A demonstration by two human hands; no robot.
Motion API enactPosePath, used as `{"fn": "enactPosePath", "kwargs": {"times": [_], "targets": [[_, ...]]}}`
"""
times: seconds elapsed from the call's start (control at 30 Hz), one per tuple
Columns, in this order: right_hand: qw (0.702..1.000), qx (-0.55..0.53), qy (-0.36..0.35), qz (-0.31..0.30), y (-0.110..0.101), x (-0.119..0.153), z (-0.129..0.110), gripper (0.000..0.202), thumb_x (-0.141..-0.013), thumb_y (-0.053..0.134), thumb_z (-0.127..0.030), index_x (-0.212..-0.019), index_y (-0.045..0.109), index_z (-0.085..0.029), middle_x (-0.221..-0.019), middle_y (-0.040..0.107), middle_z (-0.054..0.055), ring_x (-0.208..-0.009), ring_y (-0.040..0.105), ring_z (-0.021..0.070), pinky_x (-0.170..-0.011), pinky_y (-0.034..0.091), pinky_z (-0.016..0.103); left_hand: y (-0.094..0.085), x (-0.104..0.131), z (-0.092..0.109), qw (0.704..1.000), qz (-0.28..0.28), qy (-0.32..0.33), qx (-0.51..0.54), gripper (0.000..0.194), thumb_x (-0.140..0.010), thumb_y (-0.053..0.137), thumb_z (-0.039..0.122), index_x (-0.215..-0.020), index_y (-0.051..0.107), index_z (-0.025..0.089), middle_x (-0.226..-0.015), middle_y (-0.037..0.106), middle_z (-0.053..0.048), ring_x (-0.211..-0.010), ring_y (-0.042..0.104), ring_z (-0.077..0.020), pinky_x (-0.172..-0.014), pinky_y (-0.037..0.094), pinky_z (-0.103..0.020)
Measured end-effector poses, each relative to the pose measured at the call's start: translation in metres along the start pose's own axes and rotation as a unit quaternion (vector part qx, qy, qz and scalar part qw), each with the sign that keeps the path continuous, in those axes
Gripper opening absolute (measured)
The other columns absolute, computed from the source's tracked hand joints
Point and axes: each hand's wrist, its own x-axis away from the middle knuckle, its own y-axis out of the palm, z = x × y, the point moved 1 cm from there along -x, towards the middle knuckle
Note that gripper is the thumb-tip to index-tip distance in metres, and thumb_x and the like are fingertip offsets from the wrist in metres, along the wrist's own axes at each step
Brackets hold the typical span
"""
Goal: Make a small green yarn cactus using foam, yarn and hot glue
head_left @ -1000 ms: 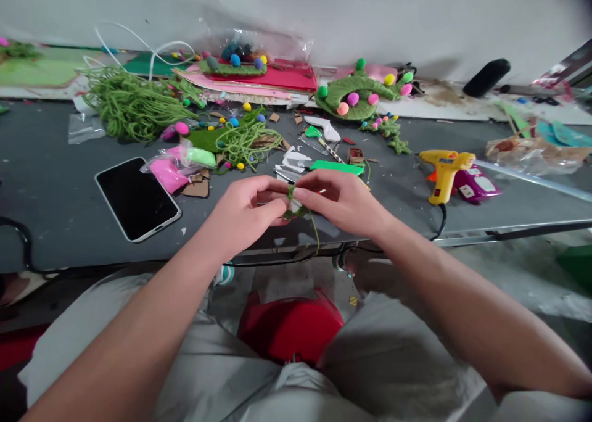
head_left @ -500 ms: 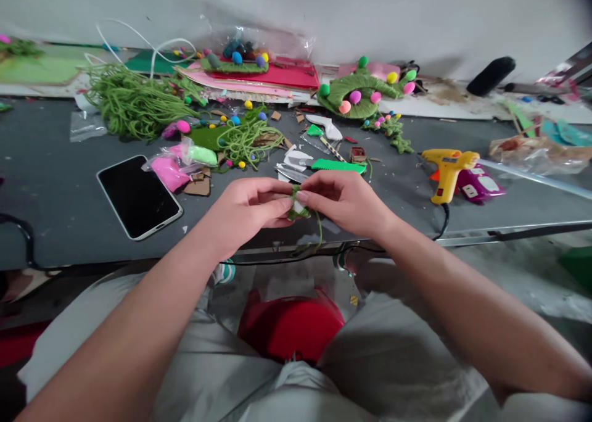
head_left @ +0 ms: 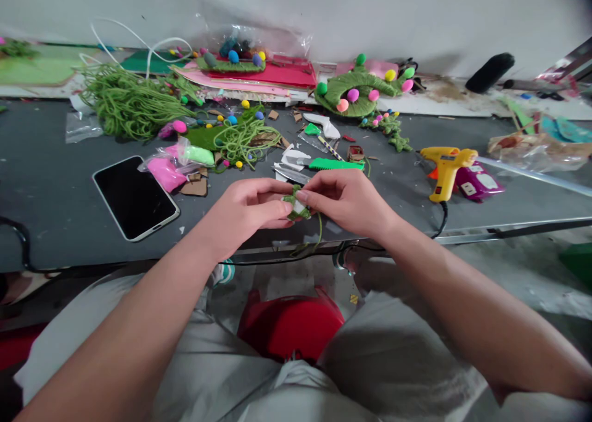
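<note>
Between my two hands, just over the table's front edge, is a small white piece partly wrapped in green yarn point(head_left: 298, 206). My left hand point(head_left: 252, 211) grips its left side between thumb and fingers. The thumb and fingers of my right hand point(head_left: 340, 198) pinch its upper right side. A loose strand of green yarn point(head_left: 320, 231) hangs down below the piece. Just beyond my hands lie a green-handled cutter point(head_left: 336, 164) and scissor-like metal blades point(head_left: 292, 174).
A phone point(head_left: 135, 198) and pink clay in a bag point(head_left: 167, 174) lie at left, green yarn point(head_left: 132, 101) behind them. At right are a yellow glue gun point(head_left: 444, 169) and a purple packet point(head_left: 478, 182). A yarn-wrapped shape with pompoms point(head_left: 354, 101) sits at the back.
The wrapped piece shows a little more between my hands, as my left thumb has shifted slightly left. The view has moved slightly. Both hands keep hold.
</note>
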Motion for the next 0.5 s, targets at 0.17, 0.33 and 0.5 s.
{"fn": "enactPosePath", "kwargs": {"times": [0.17,0.33,0.5], "targets": [[1.0,0.019,0.0,0.0,-0.0008,0.0018,0.0005,0.035,-0.086,0.077,-0.053,-0.084,0.075,-0.018,-0.068,0.067,0.002,-0.062,0.055,0.0144,-0.056,0.042,0.029,0.0036,-0.0015,-0.0018,0.999,0.024,0.0,-0.027,0.032,-0.073,0.089,0.029,-0.101,0.078,0.016,-0.091,0.077,-0.005,-0.09,0.074,-0.0211,-0.085,0.064,-0.038],[0.998,0.057,-0.011,-0.014,-0.0031,0.0012,0.0011,0.037,-0.096,0.064,-0.051,-0.086,0.074,-0.018,-0.072,0.065,0.002,-0.064,0.054,0.0137,-0.058,0.042,0.029,0.0058,-0.0035,-0.0025,0.998,0.05,0.006,-0.046,0.036,-0.07,0.091,0.03,-0.099,0.078,0.015,-0.089,0.077,-0.005,-0.086,0.074,-0.0206,-0.086,0.065,-0.039],[0.999,0.052,0.006,0.003,0.0009,0.0023,-0.0025,0.043,-0.09,0.07,-0.058,-0.078,0.071,-0.017,-0.064,0.058,-0.001,-0.059,0.047,0.0115,-0.052,0.034,0.027,0.0064,-0.004,-0.0029,0.997,0.038,0.019,-0.069,0.033,-0.074,0.089,0.032,-0.101,0.08,0.015,-0.094,0.079,-0.006,-0.091,0.074,-0.0218,-0.085,0.065,-0.037]]}}
